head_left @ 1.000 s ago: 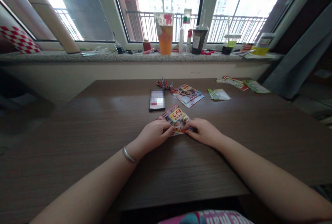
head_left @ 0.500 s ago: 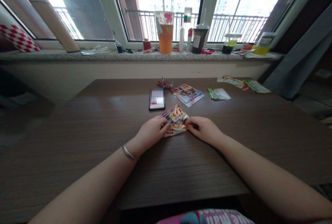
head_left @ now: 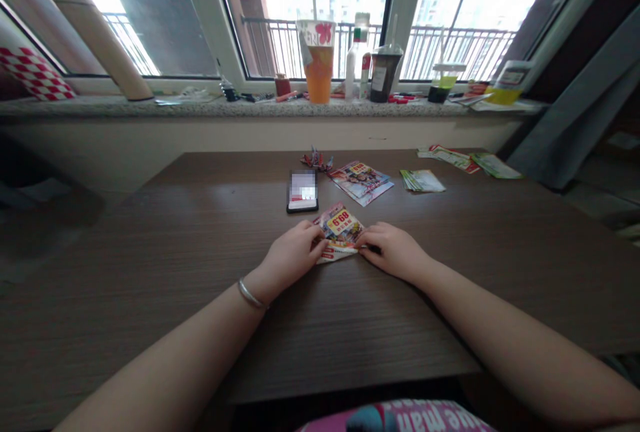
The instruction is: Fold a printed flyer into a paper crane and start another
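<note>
A small colourful printed paper (head_left: 340, 229) lies folded on the brown wooden table (head_left: 200, 239) in front of me. My left hand (head_left: 293, 255), with a silver bangle at the wrist, pinches its left edge with curled fingers. My right hand (head_left: 393, 249) presses and pinches the paper's right corner. Both hands rest on the tabletop, close together, and part of the paper is hidden under the fingers.
A phone (head_left: 303, 191) lies just beyond the paper. Behind it are a folded paper figure (head_left: 316, 160), a stack of leaflets (head_left: 361, 181) and more leaflets (head_left: 421, 181) to the right. Cups and bottles, including an orange drink (head_left: 318, 62), line the window sill.
The paper's near part has been folded over, showing a white underside at its lower edge. Both hands have shifted slightly along the paper's edges and stay pinched on it.
</note>
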The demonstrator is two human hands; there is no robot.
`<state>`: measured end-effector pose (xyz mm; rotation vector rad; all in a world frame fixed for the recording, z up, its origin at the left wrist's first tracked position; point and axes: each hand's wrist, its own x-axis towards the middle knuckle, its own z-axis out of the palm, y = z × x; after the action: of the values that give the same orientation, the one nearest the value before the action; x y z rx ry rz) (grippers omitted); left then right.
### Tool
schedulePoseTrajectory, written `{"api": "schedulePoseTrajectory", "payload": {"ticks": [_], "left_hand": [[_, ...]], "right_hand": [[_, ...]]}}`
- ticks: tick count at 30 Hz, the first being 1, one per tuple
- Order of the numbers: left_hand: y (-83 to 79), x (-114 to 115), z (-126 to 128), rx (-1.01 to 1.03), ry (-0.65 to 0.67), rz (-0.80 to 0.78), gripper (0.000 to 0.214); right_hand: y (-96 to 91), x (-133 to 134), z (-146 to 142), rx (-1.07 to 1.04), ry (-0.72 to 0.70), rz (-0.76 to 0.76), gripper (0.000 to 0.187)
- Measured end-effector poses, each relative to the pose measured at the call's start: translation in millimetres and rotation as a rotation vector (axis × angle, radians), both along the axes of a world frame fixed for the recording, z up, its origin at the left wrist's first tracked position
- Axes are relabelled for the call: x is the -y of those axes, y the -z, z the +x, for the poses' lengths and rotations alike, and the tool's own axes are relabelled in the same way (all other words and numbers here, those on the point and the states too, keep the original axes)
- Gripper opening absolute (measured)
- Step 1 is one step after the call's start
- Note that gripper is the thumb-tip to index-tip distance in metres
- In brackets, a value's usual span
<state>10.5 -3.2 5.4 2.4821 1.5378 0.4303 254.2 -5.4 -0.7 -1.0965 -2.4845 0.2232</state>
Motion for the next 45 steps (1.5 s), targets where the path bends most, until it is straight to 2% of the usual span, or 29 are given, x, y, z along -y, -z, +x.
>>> {"api": "schedulePoseTrajectory", "payload": {"ticks": [12, 21, 27, 35, 45], "left_hand": [[-2.3, 1, 0, 0.005, -0.009, -0.013, 0.022], [-2.5, 0, -1, -0.055, 0.041, 0.099, 0.017], [-3.9, 1, -2, -0.013, 0.159, 0.078, 0.015], [-13.5, 1, -5, -0.069, 0.262, 0.024, 0.026], [-18.7, 7, -1, -0.103, 0.224, 0.025, 0.029]], "right_hand": [[-0.4, 0, 1, 0.042, -0.011, 0.026, 0.018], [1.3, -2, 1, 0.015, -0.026, 0.024, 0.023], [3.0, -3, 2, 0.027, -0.001, 0.036, 0.023], [2.8, -2, 2, 0.076, 0.038, 0.060, 0.024], [-2.4, 2, 0, 0.200, 0.049, 0.109, 0.027]]}}
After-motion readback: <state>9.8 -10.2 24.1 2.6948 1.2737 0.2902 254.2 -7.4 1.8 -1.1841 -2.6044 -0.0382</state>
